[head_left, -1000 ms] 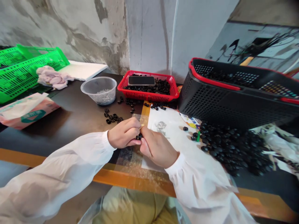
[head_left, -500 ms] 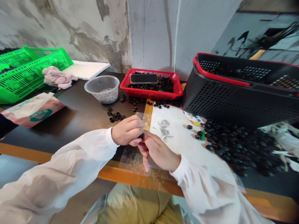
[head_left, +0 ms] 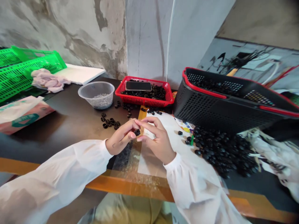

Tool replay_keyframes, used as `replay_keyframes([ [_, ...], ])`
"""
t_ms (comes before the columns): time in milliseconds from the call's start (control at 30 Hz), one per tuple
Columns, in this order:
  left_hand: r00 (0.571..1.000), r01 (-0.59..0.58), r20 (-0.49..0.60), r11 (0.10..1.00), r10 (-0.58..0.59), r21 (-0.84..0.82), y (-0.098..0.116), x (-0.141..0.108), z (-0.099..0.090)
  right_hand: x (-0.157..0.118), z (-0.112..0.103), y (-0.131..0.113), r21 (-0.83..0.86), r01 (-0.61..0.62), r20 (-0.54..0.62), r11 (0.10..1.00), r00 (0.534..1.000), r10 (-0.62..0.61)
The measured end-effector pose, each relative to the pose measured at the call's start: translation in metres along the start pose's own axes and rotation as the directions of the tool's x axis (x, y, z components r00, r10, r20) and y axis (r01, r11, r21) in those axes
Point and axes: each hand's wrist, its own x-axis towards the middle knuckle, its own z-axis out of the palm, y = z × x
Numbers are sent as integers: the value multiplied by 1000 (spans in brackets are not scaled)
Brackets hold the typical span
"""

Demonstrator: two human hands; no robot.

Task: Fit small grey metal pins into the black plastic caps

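Observation:
Between the thumb and fingers of my left hand (head_left: 121, 137) is a small round black plastic part (head_left: 137, 132). My right hand (head_left: 159, 140) faces it from the other side, thumb and fingers apart; its fingertips meet or nearly meet my left fingers. I see nothing held in the right hand. Beneath both hands lies a white sheet (head_left: 149, 161) over the table's front. Several similar black parts (head_left: 111, 122) are scattered left of my hands, and a large heap of black pieces (head_left: 224, 149) lies to the right, with a small green piece (head_left: 192, 140) at its edge.
A clear plastic bowl (head_left: 96, 101) holds small pale pieces. Behind it stands a red basket (head_left: 144, 101) of black parts with a phone (head_left: 138, 86) on top. A tall black basket (head_left: 205, 105) rises at right. A tissue pack (head_left: 25, 113) and green crate (head_left: 30, 68) are at left.
My hands have loosened from a tight grip together. The right thumb and fingers have opened, and the black part now shows in my left fingers. The view has shifted slightly.

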Motion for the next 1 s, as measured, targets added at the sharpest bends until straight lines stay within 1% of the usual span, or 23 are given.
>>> replay_keyframes([
  [67, 998, 15, 56, 999, -13, -34, -2, -1, 1, -1, 0, -1, 3, 23, -9, 1000, 1000, -23],
  [133, 996, 27, 87, 997, -20, -77, -4, -1, 1, -1, -1, -1, 4, 56, 12, 998, 998, -56],
  [200, 999, 24, 43, 997, -21, -77, -6, -2, 1, -2, -4, 0, -15, 73, 22, 997, 997, -73],
  [267, 999, -5, -39, 1000, 5, -10, -7, -1, -2, -2, -6, 0, -38, 62, -1, 997, 998, -62],
  [300, 998, -29, -62, 999, 32, 40, -6, -1, -3, -3, -6, 0, -44, 46, -21, 998, 999, -47],
  [333, 997, -55, -55, 994, 60, 96, -6, 0, -5, -3, -6, 0, -46, 26, -45, 999, 999, -28],
  [400, 994, -106, 29, 972, 102, 211, -3, 1, -6, -4, -5, 0, -58, -6, -82, 998, 997, 2],
  [467, 986, -153, 104, 944, 127, 292, 0, 0, -5, -6, -2, -1, -69, -33, -104, 997, 994, 25],
  [533, 983, -173, 120, 927, 140, 334, 2, -2, -2, -7, 2, -1, -53, -60, -115, 997, 992, 54],
  [667, 986, -167, 59, 919, 157, 358, 1, -7, 5, -7, 6, 1, 10, -73, -134, 997, 988, 73],
  [767, 989, -146, 31, 924, 144, 354, -3, -5, 5, -3, 6, 2, 22, -56, -143, 998, 988, 58],
  [867, 991, -133, 64, 926, 118, 353, -8, -1, -1, 0, 3, 4, 45, -37, -139, 998, 989, 43],
  [1000, 980, -181, 138, 919, 141, 349, -9, 1, -5, -2, 1, 7, 40, -29, -127, 999, 991, 34],
])
